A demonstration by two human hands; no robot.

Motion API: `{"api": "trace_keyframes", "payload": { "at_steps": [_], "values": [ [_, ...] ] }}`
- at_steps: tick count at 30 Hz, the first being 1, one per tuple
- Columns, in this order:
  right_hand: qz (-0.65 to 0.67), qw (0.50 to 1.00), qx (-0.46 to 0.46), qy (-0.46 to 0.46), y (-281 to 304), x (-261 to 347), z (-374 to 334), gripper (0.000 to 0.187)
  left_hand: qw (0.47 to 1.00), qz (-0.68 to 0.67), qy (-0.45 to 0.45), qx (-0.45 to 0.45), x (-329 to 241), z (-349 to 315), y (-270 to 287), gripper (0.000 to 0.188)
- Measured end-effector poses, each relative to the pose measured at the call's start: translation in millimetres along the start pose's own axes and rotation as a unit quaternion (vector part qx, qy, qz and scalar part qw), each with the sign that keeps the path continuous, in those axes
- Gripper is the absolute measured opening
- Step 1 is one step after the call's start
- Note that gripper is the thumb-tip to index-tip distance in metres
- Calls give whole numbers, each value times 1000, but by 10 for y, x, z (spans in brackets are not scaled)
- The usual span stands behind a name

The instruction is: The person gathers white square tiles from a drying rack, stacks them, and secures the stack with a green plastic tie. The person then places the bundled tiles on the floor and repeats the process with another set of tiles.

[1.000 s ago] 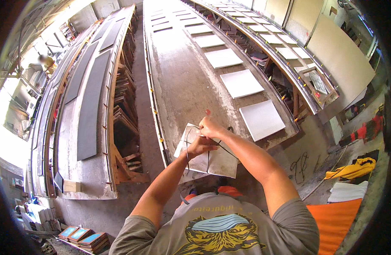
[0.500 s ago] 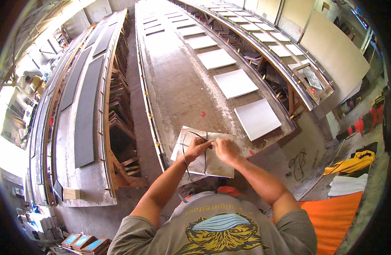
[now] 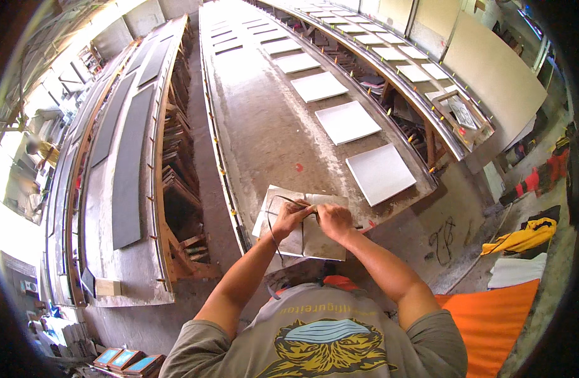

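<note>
Head view: a thin, dark, flexible strap is pinched by the left hand and gripped by the closed right hand, apparently so that slack is controlled, over a flat, pale, square bundle supported at the near end of a long grey-brown table. Against one second ago, the right hand is lowered from above the left to beside it.

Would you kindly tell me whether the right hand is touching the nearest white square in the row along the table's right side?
Apart: the head view shows bare tabletop between the right hand and the nearest white square.
</note>
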State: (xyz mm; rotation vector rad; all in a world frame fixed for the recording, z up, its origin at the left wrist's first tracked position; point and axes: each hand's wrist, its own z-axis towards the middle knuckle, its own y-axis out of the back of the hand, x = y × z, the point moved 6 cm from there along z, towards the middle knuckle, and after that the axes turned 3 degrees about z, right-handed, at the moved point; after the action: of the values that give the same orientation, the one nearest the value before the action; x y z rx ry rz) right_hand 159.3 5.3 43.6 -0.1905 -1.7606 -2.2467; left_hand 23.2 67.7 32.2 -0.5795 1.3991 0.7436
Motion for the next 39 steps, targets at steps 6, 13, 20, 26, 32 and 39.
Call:
{"api": "trace_keyframes", "payload": {
  "at_steps": [6, 13, 20, 26, 32, 39],
  "values": [
    [83, 995, 63, 4, 399, -8, 24, 17, 1000, 16, 4, -19, 80, -22, 23, 28],
    [623, 758, 107, -162, 118, -321, 123, 23, 976, -180, 62, -107, 203, -73, 52, 28],
    [824, 487, -40, -287, -146, -301, 5, 28, 971, -231, 36, -46, 258, -206, 310, 42],
    [692, 685, 6, -226, -136, -509, -108, 29, 990, 135, -25, 44, 47, -149, 455, 29],
    [667, 707, 0, -234, -38, -512, -201, 28, 962, 225, -147, 55, 105, -181, 366, 12],
    [600, 785, 121, -96, 35, 403, 567, 28, 982, 183, -38, 14, 248, -142, 357, 19]
  ]
}}
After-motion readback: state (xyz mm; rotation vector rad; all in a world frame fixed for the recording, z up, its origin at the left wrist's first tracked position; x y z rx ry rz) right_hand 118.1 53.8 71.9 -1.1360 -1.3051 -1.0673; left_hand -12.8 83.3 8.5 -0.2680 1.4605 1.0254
